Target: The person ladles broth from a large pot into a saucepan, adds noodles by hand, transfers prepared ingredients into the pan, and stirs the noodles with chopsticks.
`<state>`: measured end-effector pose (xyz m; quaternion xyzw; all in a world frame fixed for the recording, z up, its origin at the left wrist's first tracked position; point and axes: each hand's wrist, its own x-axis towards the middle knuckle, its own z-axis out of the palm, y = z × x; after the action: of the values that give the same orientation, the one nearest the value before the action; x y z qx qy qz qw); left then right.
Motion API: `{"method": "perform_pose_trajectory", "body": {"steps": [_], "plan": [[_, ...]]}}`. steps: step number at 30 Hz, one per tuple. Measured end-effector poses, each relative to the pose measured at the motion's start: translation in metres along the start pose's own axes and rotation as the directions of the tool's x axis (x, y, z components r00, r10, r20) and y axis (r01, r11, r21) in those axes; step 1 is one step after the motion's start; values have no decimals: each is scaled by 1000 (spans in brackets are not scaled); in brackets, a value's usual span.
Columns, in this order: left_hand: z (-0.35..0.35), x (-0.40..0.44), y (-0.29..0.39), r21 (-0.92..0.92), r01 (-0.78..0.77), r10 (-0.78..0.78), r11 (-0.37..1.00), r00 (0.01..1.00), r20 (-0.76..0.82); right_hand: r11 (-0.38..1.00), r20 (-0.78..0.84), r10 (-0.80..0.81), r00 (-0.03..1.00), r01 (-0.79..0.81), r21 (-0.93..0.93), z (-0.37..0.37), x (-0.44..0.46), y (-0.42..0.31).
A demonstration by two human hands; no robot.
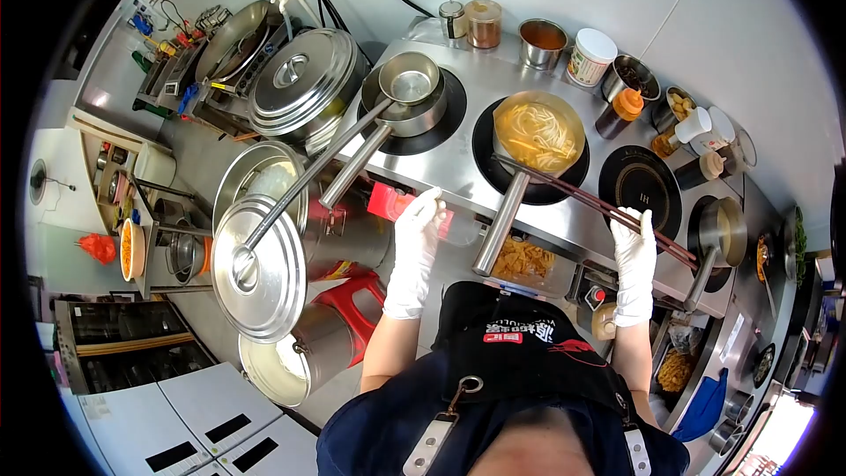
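Note:
My right hand [632, 256], in a white glove, is closed around a pair of long dark chopsticks [608, 207]. Their tips reach the near rim of a saucepan [504, 128] of noodles [539, 134] in yellowish broth, on the middle burner. The pan's thick metal handle [502, 225] points toward me. My left hand [416, 251], also gloved, is raised at the counter's front edge with fingers pressed together. What they hold, if anything, cannot be made out. Behind that hand shows a red sheet or packet [386, 200]; I cannot tell whether the fingers touch it.
At left a ladle [352, 137] lies across a small pot [414, 115], near a large lidded pot [282, 79]. A dark round burner [641, 189] and another saucepan [727, 229] stand right. Sauce bottles [619, 113] line the back. Below sits a tray of yellowish food [522, 260].

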<state>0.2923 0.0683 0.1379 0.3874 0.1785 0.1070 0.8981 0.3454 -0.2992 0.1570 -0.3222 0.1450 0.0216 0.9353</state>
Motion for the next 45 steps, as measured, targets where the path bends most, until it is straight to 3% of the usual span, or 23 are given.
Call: {"method": "perform_pose_trajectory", "body": {"steps": [3, 7, 10, 15, 16, 17, 19, 20, 23, 25, 28, 31, 32, 33, 35, 36, 39, 40, 41, 42, 43, 44, 45], "plan": [[-2, -3, 1, 100, 4, 4, 995, 997, -83, 998, -62, -57, 996, 58, 17, -2, 4, -7], [-18, 0, -13, 143, 87, -53, 986, 972, -229, 909, 14, -312, 950, 303, -288, 23, -1, -20], [-35, -8, -23, 413, 158, -48, 897, 963, -264, 774, 67, -402, 913, 378, -508, 49, -6, -27], [-86, -20, -62, 446, 112, 17, 888, 961, -275, 511, 265, -354, 897, 422, -749, 49, 12, -24], [-102, -24, -61, 581, 64, 45, 811, 984, -172, 433, 315, -331, 890, 439, -787, 52, 16, -23], [-111, -23, -66, 541, 86, 50, 836, 972, -232, 351, 362, -302, 882, 456, -818, 57, 19, -20], [-109, -30, -61, 355, 249, -115, 901, 926, -358, 366, 338, -216, 916, 396, -842, 71, 28, -11], [-109, -32, -61, 342, 231, -110, 911, 934, -339, 415, 318, -188, 929, 369, -832, 71, 36, -1], [-104, -33, -65, 588, 183, 1, 788, 954, -298, 480, 427, -114, 897, 426, -767, 79, 61, 30], [-104, -28, -64, 561, 304, -139, 770, 938, -318, 568, 396, -132, 909, 397, -721, 84, 72, 44], [-119, -19, -69, 562, 455, -342, 691, 890, -301, 454, 462, -280, 841, 540, -708, 83, 89, 49], [-162, -21, -93, 595, 470, -337, 652, 883, -328, 452, 407, -301, 862, 505, -736, 83, 83, 33], [-174, -25, -97, 685, 491, -303, 539, 871, -386, 457, 353, -294, 888, 455, -764, 81, 82, 27], [-193, -26, -101, 818, 503, -323, 278, 851, -414, 415, 361, -312, 879, 468, -780, 76, 84, 20], [-253, -39, -121, 955, 89, -401, -282, 894, -202, 388, 314, -350, 883, 442, -809, 81, 75, 0], [-285, -46, -133, 820, -203, -473, -535, 876, -92, 378, 369, -418, 830, 529, -760, 85, 72, -8], [-311, -74, -130, 521, -594, -763, -613, 615, -198, 359, 377, -399, 836, 521, -775, 79, 72, -9], [-335, -80, -132, 844, -225, -749, -488, 604, -272, 278, 359, -260, 897, 425, -861, 75, 72, -9], [-354, -86, -133, 881, 472, -731, -35, 589, -345, 303, 405, -268, 874, 476, -826, 65, 70, 0], [-370, -92, -132, 592, 760, -708, 266, 572, -415, 372, 387, -233, 892, 449, -812, 66, 64, 5], [-355, -92, -130, 580, 759, -664, 297, 600, -445, 440, 371, -193, 909, 418, -795, 72, 57, 10], [-341, -94, -128, 567, 756, -618, 327, 625, -477, 348, 450, -193, 872, 490, -799, 77, 51, 7], [-332, -96, -125, 554, 752, -569, 357, 645, -509, 356, 440, -198, 876, 482, -800, 79, 49, 2]]}}
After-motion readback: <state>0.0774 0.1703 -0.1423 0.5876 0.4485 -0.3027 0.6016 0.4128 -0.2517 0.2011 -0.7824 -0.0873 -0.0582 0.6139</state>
